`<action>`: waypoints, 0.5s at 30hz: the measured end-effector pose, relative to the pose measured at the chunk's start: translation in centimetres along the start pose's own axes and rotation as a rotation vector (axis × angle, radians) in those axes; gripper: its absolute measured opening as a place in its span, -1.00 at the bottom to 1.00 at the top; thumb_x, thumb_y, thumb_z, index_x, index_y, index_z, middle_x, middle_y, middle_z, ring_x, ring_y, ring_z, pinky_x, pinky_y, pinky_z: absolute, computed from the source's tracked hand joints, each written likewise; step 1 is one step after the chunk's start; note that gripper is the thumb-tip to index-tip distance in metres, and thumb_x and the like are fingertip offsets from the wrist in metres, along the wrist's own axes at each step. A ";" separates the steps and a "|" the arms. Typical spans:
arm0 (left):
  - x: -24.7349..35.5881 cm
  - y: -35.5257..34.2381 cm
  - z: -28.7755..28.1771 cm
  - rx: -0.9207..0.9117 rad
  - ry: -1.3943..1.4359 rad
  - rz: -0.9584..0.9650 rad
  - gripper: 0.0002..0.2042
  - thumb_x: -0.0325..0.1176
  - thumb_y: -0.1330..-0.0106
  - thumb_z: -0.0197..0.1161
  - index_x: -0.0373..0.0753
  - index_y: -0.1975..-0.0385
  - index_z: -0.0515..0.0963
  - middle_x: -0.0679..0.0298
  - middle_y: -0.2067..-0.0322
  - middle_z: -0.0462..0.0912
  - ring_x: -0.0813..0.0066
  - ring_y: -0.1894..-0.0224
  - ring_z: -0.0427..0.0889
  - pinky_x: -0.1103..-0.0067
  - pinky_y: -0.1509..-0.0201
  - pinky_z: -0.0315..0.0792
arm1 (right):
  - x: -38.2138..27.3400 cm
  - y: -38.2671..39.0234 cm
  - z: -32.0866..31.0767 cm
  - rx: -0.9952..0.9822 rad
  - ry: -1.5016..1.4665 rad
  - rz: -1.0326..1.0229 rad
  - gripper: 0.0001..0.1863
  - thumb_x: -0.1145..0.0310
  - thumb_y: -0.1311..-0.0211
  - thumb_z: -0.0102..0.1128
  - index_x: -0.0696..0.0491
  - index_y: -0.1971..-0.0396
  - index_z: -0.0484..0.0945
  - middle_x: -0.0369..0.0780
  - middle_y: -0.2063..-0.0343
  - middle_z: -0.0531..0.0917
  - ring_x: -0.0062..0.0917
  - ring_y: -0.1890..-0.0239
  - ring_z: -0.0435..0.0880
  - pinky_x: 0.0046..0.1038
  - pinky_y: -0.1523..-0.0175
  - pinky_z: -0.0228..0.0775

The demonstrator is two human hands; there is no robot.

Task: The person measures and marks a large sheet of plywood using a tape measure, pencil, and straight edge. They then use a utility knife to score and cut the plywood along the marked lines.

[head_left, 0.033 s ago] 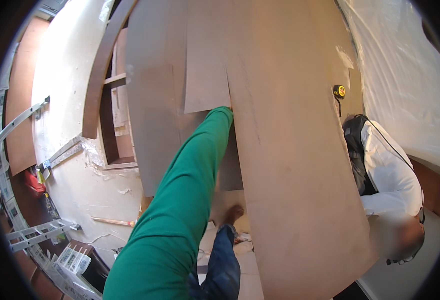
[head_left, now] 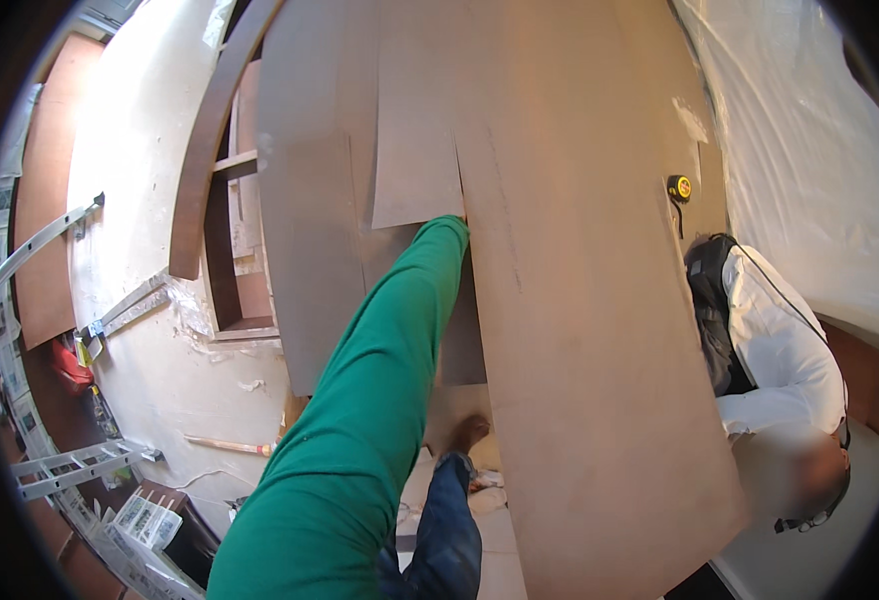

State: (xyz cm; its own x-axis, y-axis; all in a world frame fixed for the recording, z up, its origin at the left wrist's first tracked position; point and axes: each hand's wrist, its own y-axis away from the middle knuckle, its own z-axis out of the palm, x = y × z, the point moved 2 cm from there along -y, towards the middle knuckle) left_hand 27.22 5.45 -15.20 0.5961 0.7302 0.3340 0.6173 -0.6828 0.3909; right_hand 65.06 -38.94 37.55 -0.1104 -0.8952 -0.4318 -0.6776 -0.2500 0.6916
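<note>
My left arm in a green sleeve (head_left: 360, 420) stretches forward from the lower edge. Its cuff ends at the gap between brown sheets, and the left hand beyond it is hidden, so its fingers cannot be made out. Right of the cuff lies a long brown board (head_left: 610, 380) with a faint dark line along it. A narrower brown sheet (head_left: 415, 170) has its near edge just above the cuff. More brown sheeting (head_left: 305, 220) spreads to the left of the arm. My right hand does not show.
A yellow and black tape measure (head_left: 679, 186) lies near the board's right edge. A person in white (head_left: 780, 340) bends beside that edge. To the left are a curved wooden strip (head_left: 205, 150), a wooden frame (head_left: 225, 270) and a metal ladder (head_left: 80, 468). Plastic sheeting (head_left: 790, 140) hangs at right.
The view has shifted very slightly. My arm stays stretched toward the gap between the sheets.
</note>
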 end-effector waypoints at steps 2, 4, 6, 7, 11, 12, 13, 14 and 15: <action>-0.3 -0.3 -0.2 -0.012 0.013 -0.019 -0.45 -0.02 -0.41 0.19 -0.17 -0.30 0.37 0.02 -0.33 0.35 -0.10 -0.36 0.35 -0.14 -0.39 0.11 | -0.3 -0.1 1.7 -0.025 -0.044 -0.028 -0.25 0.28 -0.17 0.47 0.18 -0.31 0.36 -0.12 -0.15 0.54 -0.32 -0.07 0.61 -0.25 -0.06 0.57; -0.5 -0.2 -0.2 -0.022 0.027 -0.043 -0.47 -0.03 -0.41 0.19 -0.16 -0.29 0.38 0.03 -0.32 0.36 -0.10 -0.35 0.36 -0.14 -0.39 0.12 | -1.0 0.0 2.5 -0.038 -0.076 -0.055 -0.26 0.28 -0.16 0.48 0.19 -0.30 0.37 -0.12 -0.13 0.55 -0.35 -0.05 0.61 -0.26 -0.03 0.56; -1.5 0.2 -0.4 -0.027 0.031 -0.062 -0.48 -0.04 -0.41 0.19 -0.16 -0.28 0.39 0.04 -0.31 0.37 -0.09 -0.35 0.38 -0.13 -0.38 0.13 | -1.2 0.3 2.5 -0.020 -0.133 -0.053 -0.28 0.26 -0.17 0.49 0.19 -0.28 0.39 -0.12 -0.12 0.55 -0.35 -0.06 0.60 -0.27 -0.05 0.54; -1.9 0.4 -0.4 -0.028 0.032 -0.069 -0.48 -0.04 -0.41 0.19 -0.15 -0.28 0.39 0.04 -0.31 0.38 -0.09 -0.34 0.38 -0.13 -0.38 0.14 | -1.2 0.5 2.3 -0.007 -0.158 -0.047 -0.29 0.26 -0.18 0.50 0.19 -0.27 0.40 -0.12 -0.12 0.56 -0.35 -0.06 0.59 -0.27 -0.06 0.53; -2.8 1.7 -0.5 -0.030 0.043 -0.105 -0.51 -0.06 -0.42 0.19 -0.14 -0.26 0.41 0.07 -0.30 0.39 -0.07 -0.33 0.41 -0.12 -0.37 0.17 | 0.2 -0.8 -1.8 -0.059 -0.211 -0.035 -0.30 0.23 -0.21 0.48 0.18 -0.28 0.40 -0.11 -0.14 0.55 -0.33 -0.15 0.54 -0.20 -0.19 0.46; -2.7 1.8 -0.8 -0.023 0.046 -0.111 -0.51 -0.06 -0.42 0.19 -0.14 -0.26 0.41 0.07 -0.29 0.40 -0.07 -0.32 0.41 -0.12 -0.36 0.17 | -0.5 -0.5 -1.7 -0.050 -0.245 -0.082 -0.30 0.22 -0.22 0.47 0.17 -0.28 0.39 -0.11 -0.15 0.54 -0.31 -0.15 0.54 -0.19 -0.20 0.45; -2.8 1.8 -1.1 -0.018 0.053 -0.122 -0.52 -0.06 -0.42 0.19 -0.14 -0.25 0.42 0.08 -0.29 0.40 -0.07 -0.32 0.42 -0.11 -0.36 0.18 | -1.1 -0.1 -1.8 -0.038 -0.276 -0.128 -0.30 0.20 -0.22 0.46 0.16 -0.29 0.39 -0.10 -0.16 0.54 -0.29 -0.15 0.54 -0.17 -0.21 0.45; -3.1 1.7 -1.5 -0.013 0.061 -0.130 -0.52 -0.07 -0.42 0.19 -0.14 -0.25 0.42 0.08 -0.29 0.41 -0.06 -0.31 0.43 -0.11 -0.36 0.19 | -2.0 0.3 -1.9 -0.040 -0.314 -0.138 -0.31 0.19 -0.23 0.45 0.14 -0.29 0.39 -0.10 -0.16 0.54 -0.28 -0.15 0.55 -0.16 -0.22 0.45; -3.5 1.7 -1.9 -0.007 0.070 -0.141 -0.53 -0.07 -0.42 0.19 -0.13 -0.24 0.42 0.09 -0.28 0.41 -0.06 -0.31 0.43 -0.11 -0.36 0.19 | -2.9 0.8 -2.1 -0.041 -0.352 -0.146 -0.32 0.18 -0.25 0.43 0.12 -0.29 0.40 -0.09 -0.16 0.55 -0.27 -0.15 0.55 -0.15 -0.23 0.44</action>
State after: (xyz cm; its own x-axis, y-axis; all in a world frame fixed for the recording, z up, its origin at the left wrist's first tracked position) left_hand 25.24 1.79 -14.05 0.4660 0.8192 0.3345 0.6890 -0.5731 0.4438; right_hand 66.41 -37.33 40.56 -0.2628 -0.6696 -0.6947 -0.6757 -0.3862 0.6279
